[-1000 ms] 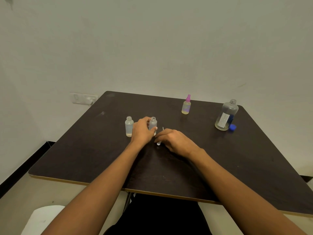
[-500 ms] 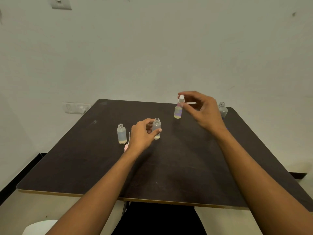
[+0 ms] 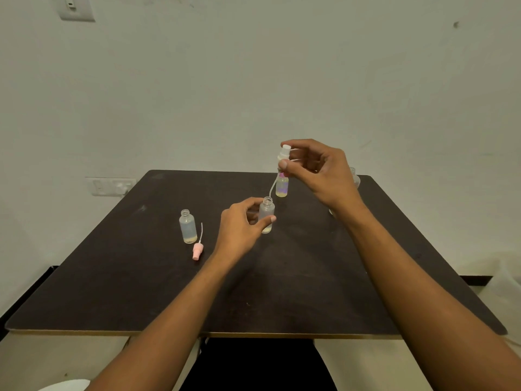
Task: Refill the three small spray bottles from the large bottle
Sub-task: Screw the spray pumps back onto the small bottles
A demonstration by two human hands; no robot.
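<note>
1. My right hand [image 3: 318, 172] is raised above the tabletop [image 3: 282, 292], thumb and forefinger pinching a white sprayer [image 3: 284, 154]; its thin dip tube curves down toward the mouth of the bottle below.
2. My left hand [image 3: 239, 230] wraps loosely around the middle bottle [image 3: 267, 214], thumb in front and fingers behind, keeping it upright on the tabletop. Its neck is open. It is frosted and nearly empty, with only a thin yellowish layer at the bottom.
3. To the left stands a second bottle [image 3: 187, 226], also uncapped and upright, apart from my hand. It holds a little yellowish liquid at the base.
4. Just beside it, on the near right, a pink sprayer [image 3: 197, 249] lies flat on the tabletop with its tube pointing away from me.
5. Behind the middle bottle stands a third bottle [image 3: 282, 189], partly hidden by my right thumb. A bit of pink shows at its top, and the liquid inside looks purplish above and yellowish below.
6. The large bottle [image 3: 355, 179] is at the far right of the tabletop, almost wholly hidden behind my right hand; I cannot tell how full it is.
</note>
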